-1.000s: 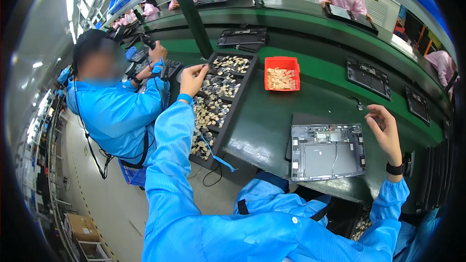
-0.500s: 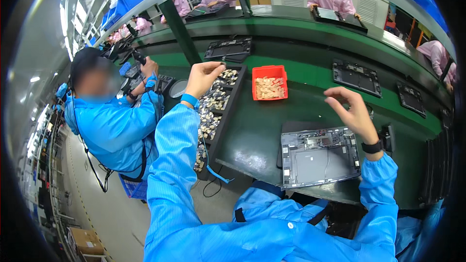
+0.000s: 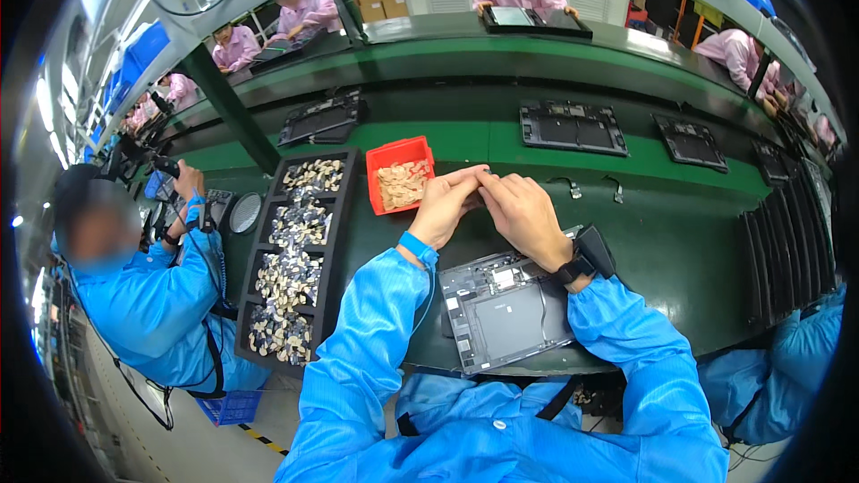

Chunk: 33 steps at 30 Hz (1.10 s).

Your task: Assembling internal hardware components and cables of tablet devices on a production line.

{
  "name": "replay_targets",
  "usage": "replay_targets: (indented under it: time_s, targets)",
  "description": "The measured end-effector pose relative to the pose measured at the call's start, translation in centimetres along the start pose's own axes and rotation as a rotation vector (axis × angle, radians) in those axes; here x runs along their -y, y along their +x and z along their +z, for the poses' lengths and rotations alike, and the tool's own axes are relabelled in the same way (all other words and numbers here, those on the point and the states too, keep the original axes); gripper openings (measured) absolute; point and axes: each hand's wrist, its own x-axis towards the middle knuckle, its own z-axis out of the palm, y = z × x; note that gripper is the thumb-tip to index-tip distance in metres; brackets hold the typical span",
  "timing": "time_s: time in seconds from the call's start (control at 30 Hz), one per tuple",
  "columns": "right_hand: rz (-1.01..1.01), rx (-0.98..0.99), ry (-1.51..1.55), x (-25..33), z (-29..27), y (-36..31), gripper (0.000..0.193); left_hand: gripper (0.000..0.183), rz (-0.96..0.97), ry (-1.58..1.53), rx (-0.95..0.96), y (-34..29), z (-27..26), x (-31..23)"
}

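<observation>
The two hands meet above the desk (image 3: 662,250), fingertips together: the left hand (image 3: 442,207) has thumb and fingers drawn close, and the right hand (image 3: 528,216) has its fingers curled, thumb hidden. A small dark bit (image 3: 487,171) shows at the fingertips; what it is, and which of the hands grips it, I cannot tell. An opened flat device (image 3: 504,313) lies on the desk, just below the hands. The red bin (image 3: 373,181) of tan pieces (image 3: 403,184) sits near the left wrist.

left hand (image 3: 443,210) + right hand (image 3: 526,219) | fingers (image 3: 463,186) meeting | forearms (image 3: 374,309) angled inward
</observation>
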Motion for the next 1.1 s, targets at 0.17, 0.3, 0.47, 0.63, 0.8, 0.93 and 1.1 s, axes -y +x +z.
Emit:
replay_targets:
  time_s: [0.17,0.3,0.47,0.63,0.8,0.93,1.1]
  targets:
    - [0.494,0.005,0.593,-0.9,0.8,-1.0,0.036,0.041,0.081,-0.046,-0.038,0.3,0.2,1.3]
    - [0.262,-0.016,0.316,-0.9,0.3,-0.8,0.046,0.043,0.142,-0.043,-0.14,0.5,-0.2,2.7]
    - [0.138,0.103,0.116,-0.4,0.8,-0.9,0.043,0.039,0.132,-0.122,-0.12,-0.1,1.2,3.4]
    - [0.356,-0.068,0.45,-0.9,1.7,-1.1,0.023,0.037,0.099,-0.243,-0.108,-0.4,1.0,3.5]
    - [0.674,0.017,1.004,-2.5,1.4,-1.3,0.027,0.035,0.233,0.111,-0.228,-0.4,0.4,3.1]
    - [0.691,0.097,1.065,-2.5,1.5,-1.4,0.028,0.034,0.25,0.166,-0.253,-0.5,0.6,2.7]
    - [0.68,0.119,1.11,-2.7,1.6,-1.3,0.026,0.027,0.356,0.164,-0.289,-0.6,0.6,2.9]
